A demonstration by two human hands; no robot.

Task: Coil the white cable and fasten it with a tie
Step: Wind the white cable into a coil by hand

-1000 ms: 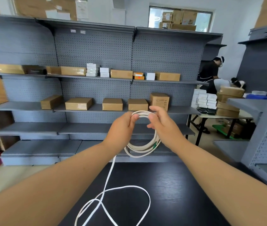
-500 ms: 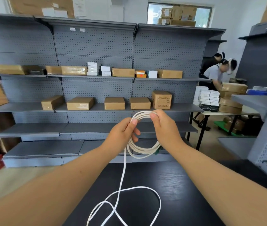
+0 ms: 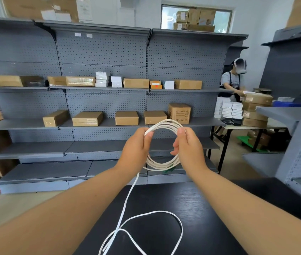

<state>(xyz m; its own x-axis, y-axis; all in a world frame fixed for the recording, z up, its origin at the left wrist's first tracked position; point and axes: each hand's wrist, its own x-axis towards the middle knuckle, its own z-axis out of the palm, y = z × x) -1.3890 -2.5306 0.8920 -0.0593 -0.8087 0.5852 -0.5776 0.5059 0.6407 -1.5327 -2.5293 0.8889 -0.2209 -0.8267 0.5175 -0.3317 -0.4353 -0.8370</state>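
Currently left hand (image 3: 136, 147) and right hand (image 3: 189, 147) both pinch the white cable (image 3: 161, 124) coil's top between fingertips; loose tail hangs below the left fingers onto black table (image 3: 210, 214).

Two hands: one left hand (image 3: 136, 147) and one right hand (image 3: 189, 147). One white cable (image 3: 166, 122). One black desk (image 3: 203, 208). Five cardboard boxes (image 3: 126, 117) sit on the middle shelf (image 3: 26, 124). Four small white boxes (image 3: 102, 79) make one stack above. One other person (image 3: 232, 80) is at the right.
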